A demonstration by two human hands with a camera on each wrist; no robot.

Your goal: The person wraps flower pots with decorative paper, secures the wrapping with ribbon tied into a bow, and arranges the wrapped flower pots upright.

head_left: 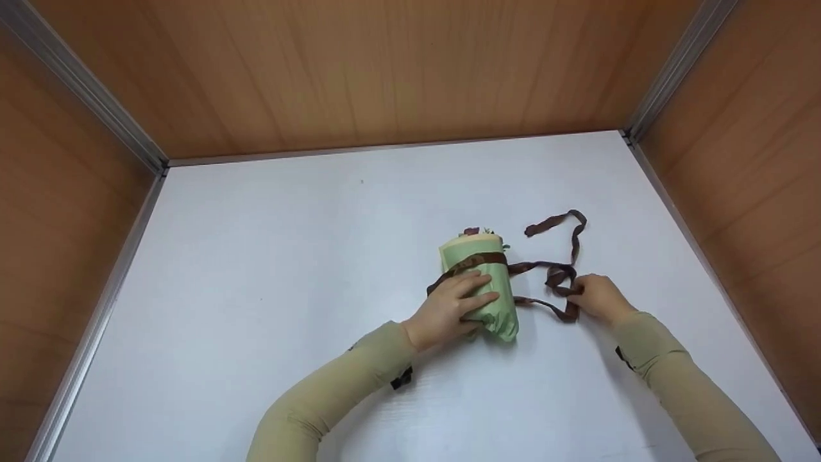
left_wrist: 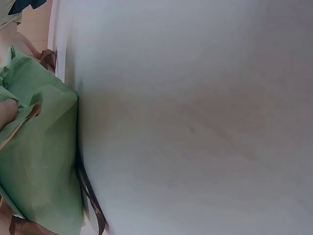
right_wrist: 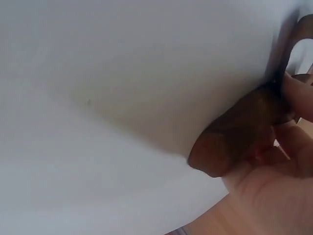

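Observation:
A small bouquet in green wrapping paper lies on the white table, with dark red flower tips showing at its top. Brown ribbon passes across the wrapping, and its loose lengths trail off to the right. My left hand holds the bouquet from its left side, fingers laid over the paper. In the left wrist view the green wrapping fills the left edge, and little of that hand shows. My right hand pinches the ribbon to the right of the bouquet. Close up, the right wrist view shows brown ribbon between fingers and thumb.
The white tabletop stretches widely to the left of the bouquet. Wood-patterned panels with metal edging enclose the back and both sides. One ribbon end curls on the table behind my right hand.

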